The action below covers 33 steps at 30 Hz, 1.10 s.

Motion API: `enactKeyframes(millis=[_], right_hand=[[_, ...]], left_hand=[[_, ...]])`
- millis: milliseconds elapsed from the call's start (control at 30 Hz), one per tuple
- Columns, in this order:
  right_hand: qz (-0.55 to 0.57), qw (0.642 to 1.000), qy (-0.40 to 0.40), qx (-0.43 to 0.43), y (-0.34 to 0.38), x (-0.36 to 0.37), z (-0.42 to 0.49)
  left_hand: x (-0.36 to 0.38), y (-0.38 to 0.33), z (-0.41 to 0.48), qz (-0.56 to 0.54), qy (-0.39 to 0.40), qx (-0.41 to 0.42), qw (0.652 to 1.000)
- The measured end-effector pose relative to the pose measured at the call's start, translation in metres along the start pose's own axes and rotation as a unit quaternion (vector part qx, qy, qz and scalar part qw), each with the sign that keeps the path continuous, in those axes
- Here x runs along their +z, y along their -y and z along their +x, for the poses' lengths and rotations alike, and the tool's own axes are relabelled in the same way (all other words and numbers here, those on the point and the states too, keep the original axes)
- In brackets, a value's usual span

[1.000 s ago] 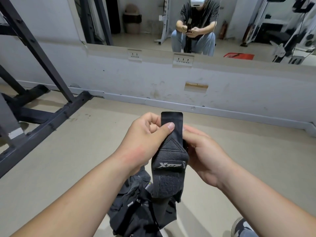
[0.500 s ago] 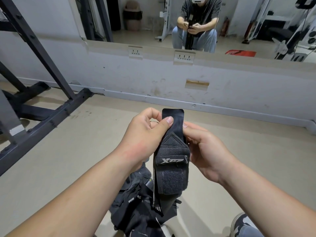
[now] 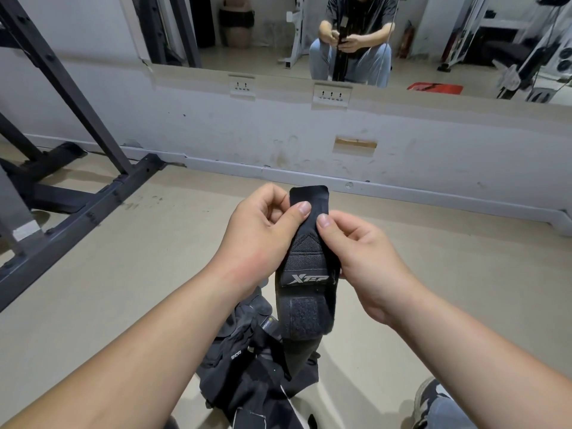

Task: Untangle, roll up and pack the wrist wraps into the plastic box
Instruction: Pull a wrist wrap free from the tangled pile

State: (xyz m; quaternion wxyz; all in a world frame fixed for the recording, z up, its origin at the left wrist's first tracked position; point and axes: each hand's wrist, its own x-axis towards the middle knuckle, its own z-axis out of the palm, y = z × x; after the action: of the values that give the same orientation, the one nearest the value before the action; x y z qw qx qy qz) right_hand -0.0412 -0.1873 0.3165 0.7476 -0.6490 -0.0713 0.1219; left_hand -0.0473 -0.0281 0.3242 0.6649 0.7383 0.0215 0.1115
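View from a head-worn camera, looking down past two bare forearms to a beige gym floor [image 3: 123,274]. Between the hands, held up in front of the person, is a long black fabric wrist wrap [image 3: 306,267] with a white logo label and a rough hook-and-loop patch [image 3: 305,317] lower down. Its long axis runs roughly upright: a short flat end stands above the thumbs and the rest hangs towards a heap of black straps and gloves [image 3: 247,366] on the floor. Whether the tail is caught in that heap cannot be made out. The left hand [image 3: 263,230] pinches the wrap's left edge near the top, thumb on the front face and fingers curled. The right hand [image 3: 365,252] pinches the opposite edge a little lower, thumb on the front and its other fingers hidden behind the fabric. Both hands are equally near, one either side of the strip, so rolling would probably begin at the free top end and travel down its length. No plastic box appears. A dark steel rack frame [image 3: 77,196] stands at left, a wall mirror [image 3: 278,32] reflects the seated person, and a dark trainer [image 3: 430,397] shows at lower right.
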Motion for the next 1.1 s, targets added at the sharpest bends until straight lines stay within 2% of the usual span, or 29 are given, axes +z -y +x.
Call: enactKeyframes(millis=[100,133,233,300,467,833,933,1033,1100], right_hand=[[0.024,0.999,-0.036,-0.004,0.003,0.001,0.002],[0.035,0.998,-0.053,-0.003,0.005,0.000,0.003],[0.076,0.991,-0.109,0.005,0.011,-0.006,0.009],[0.099,0.985,-0.140,0.017,0.013,-0.009,0.012],[0.120,0.976,-0.177,0.043,0.012,-0.016,0.013],[0.107,0.990,-0.068,0.056,0.013,-0.030,0.021],[0.100,0.990,0.003,0.102,0.008,-0.036,0.020],[0.126,0.974,0.087,0.166,0.003,-0.038,0.018],[0.141,0.965,0.099,0.196,-0.004,-0.038,0.017]], left_hand=[[0.006,-0.002,-0.004,0.006,-0.022,-0.018,1.000],[0.007,-0.001,-0.005,-0.003,-0.008,-0.038,0.999],[0.011,0.008,-0.014,-0.050,0.130,-0.129,0.982],[0.020,0.018,-0.024,-0.018,0.200,-0.123,0.972],[0.040,0.030,-0.035,0.044,0.199,-0.091,0.975],[0.039,0.033,-0.026,0.013,0.148,-0.089,0.985],[0.038,0.031,-0.027,0.000,0.149,-0.084,0.985],[0.037,0.028,-0.026,-0.012,0.147,-0.068,0.987],[0.037,0.028,-0.026,0.003,0.149,-0.061,0.987]])
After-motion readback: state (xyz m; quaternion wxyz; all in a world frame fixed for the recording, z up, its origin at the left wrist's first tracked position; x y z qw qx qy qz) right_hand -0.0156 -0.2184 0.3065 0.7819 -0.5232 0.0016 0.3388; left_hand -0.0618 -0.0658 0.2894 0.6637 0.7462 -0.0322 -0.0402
